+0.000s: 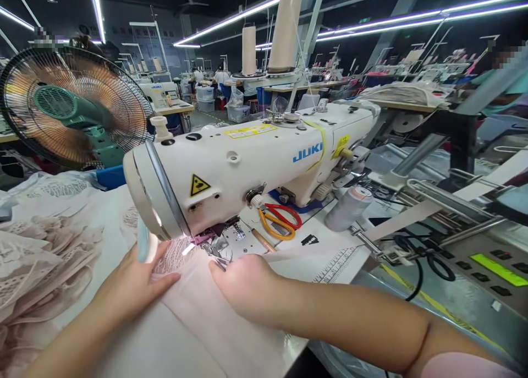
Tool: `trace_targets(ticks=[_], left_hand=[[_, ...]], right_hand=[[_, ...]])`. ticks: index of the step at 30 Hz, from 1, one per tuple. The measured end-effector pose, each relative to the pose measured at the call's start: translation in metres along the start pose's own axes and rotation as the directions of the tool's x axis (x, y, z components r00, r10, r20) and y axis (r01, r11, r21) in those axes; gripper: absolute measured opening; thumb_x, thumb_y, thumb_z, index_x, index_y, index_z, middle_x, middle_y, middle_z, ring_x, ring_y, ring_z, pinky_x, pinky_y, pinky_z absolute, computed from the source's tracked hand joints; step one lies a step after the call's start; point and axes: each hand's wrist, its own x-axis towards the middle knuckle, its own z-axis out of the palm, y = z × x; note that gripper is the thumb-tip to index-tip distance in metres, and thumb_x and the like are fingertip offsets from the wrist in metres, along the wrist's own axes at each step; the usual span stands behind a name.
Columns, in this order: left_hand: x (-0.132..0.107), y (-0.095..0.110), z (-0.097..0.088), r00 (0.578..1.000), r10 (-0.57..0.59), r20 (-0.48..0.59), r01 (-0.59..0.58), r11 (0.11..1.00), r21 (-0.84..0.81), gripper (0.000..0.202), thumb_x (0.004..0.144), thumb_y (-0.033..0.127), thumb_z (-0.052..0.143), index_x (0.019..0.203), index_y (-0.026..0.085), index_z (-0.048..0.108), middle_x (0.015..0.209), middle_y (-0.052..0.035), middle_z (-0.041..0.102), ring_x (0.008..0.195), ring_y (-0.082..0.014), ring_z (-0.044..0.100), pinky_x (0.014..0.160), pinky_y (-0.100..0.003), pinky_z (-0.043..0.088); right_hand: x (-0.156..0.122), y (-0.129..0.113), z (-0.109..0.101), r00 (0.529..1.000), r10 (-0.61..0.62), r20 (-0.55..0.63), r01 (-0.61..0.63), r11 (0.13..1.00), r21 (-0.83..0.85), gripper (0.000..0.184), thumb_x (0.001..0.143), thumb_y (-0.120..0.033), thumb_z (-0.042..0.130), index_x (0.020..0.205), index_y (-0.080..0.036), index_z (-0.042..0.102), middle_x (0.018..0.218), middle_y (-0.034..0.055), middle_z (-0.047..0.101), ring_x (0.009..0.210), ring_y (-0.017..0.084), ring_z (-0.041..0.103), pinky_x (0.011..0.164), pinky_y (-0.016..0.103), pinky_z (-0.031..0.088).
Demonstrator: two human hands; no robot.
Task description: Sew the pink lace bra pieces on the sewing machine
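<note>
A white JUKI sewing machine [256, 163] stands across the table, its needle end toward me. A pale pink fabric piece with a lace edge [193, 301] lies under the presser foot [214, 248]. My left hand [138, 281] rests flat on the fabric left of the needle, fingers stretched out. My right hand [239, 281] is curled on the fabric just right of the presser foot, fingertips pinching the cloth edge.
A pile of lace pieces [41, 262] lies at the left. Scissors with red and orange handles [280, 219] and a grey thread cone [348, 208] lie behind the needle. A fan [70, 105] stands at back left. A control panel [490, 268] sits at the right.
</note>
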Motion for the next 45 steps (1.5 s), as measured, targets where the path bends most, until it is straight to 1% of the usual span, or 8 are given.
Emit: trace_targets(ticks=[6,10,15,18,23,29,40,45], left_hand=[[0.004,0.002,-0.005,0.987,0.031,-0.159,-0.013,0.993,0.115,0.056,0.085,0.055,0.042,0.127,0.020,0.055,0.117,-0.0127,0.060,0.099,-0.0318,0.062,0.074,-0.038,0.052],[-0.018,0.037,-0.013,0.985,0.038,-0.166,0.002,0.973,0.231,0.048,0.089,0.038,0.036,0.127,0.016,0.054,0.120,-0.0195,0.058,0.094,-0.0345,0.064,0.068,-0.043,0.053],[-0.056,0.099,0.003,0.903,0.426,-0.064,-0.410,0.895,0.173,0.039,0.087,0.022,0.041,0.121,0.016,0.059,0.123,-0.0115,0.062,0.093,-0.0219,0.066,0.069,-0.029,0.056],[-0.064,0.116,0.014,0.866,0.494,0.075,-0.497,0.841,0.213,0.043,0.079,0.028,0.056,0.120,0.017,0.060,0.125,-0.0106,0.061,0.085,-0.0238,0.064,0.066,-0.033,0.054],[-0.058,0.107,0.023,0.859,0.507,0.072,-0.506,0.819,0.272,0.048,0.079,0.036,0.058,0.124,0.020,0.057,0.132,-0.0108,0.056,0.084,-0.0252,0.060,0.065,-0.037,0.048],[-0.052,0.092,0.014,0.837,0.546,-0.044,-0.510,0.806,0.300,0.039,0.083,0.035,0.054,0.119,0.023,0.061,0.129,-0.0090,0.058,0.086,-0.0246,0.059,0.069,-0.039,0.044],[-0.037,0.066,0.018,0.757,0.631,-0.170,-0.576,0.767,0.282,0.033,0.088,0.026,0.048,0.119,0.025,0.059,0.128,-0.0070,0.059,0.114,-0.0296,0.053,0.102,-0.061,0.031],[-0.036,0.072,0.003,0.716,0.696,-0.057,-0.684,0.716,0.142,0.040,0.079,0.007,0.045,0.114,0.014,0.063,0.128,-0.0102,0.059,0.115,-0.0257,0.054,0.099,-0.042,0.046]], right_hand=[[-0.001,0.002,0.009,0.994,-0.002,-0.106,0.005,1.000,0.031,0.092,0.051,-0.006,0.071,0.138,-0.011,0.041,0.070,0.0093,0.068,0.060,0.025,0.063,0.042,0.029,0.038],[-0.021,0.011,0.018,0.971,-0.080,-0.225,0.095,0.994,0.055,0.078,0.061,-0.012,0.064,0.135,-0.013,0.041,0.075,0.0069,0.065,0.064,0.021,0.060,0.044,0.027,0.030],[-0.060,0.030,0.031,0.927,-0.111,-0.359,0.174,0.974,0.147,0.034,0.080,-0.015,0.050,0.112,-0.023,0.056,0.083,0.0042,0.060,0.074,0.019,0.054,0.055,0.027,0.033],[-0.076,0.038,0.040,0.926,-0.183,-0.329,0.246,0.955,0.164,0.034,0.081,-0.010,0.047,0.111,-0.024,0.055,0.093,0.0042,0.058,0.083,0.019,0.051,0.067,0.028,0.039],[-0.079,0.043,0.059,0.911,-0.203,-0.358,0.263,0.956,0.127,0.042,0.080,-0.009,0.048,0.118,-0.025,0.052,0.108,0.0078,0.055,0.098,0.022,0.048,0.084,0.034,0.043],[-0.070,0.040,0.066,0.876,-0.211,-0.435,0.267,0.961,0.073,0.044,0.079,-0.010,0.048,0.121,-0.025,0.052,0.106,0.0099,0.054,0.096,0.024,0.048,0.082,0.036,0.044],[-0.052,0.037,0.053,0.877,-0.207,-0.433,0.264,0.962,0.074,0.037,0.073,-0.006,0.046,0.107,-0.021,0.054,0.098,0.0068,0.053,0.091,0.021,0.046,0.079,0.032,0.041],[-0.044,0.034,0.043,0.889,-0.207,-0.408,0.249,0.967,0.053,0.034,0.073,-0.008,0.047,0.104,-0.021,0.055,0.093,0.0060,0.053,0.086,0.020,0.046,0.074,0.032,0.039]])
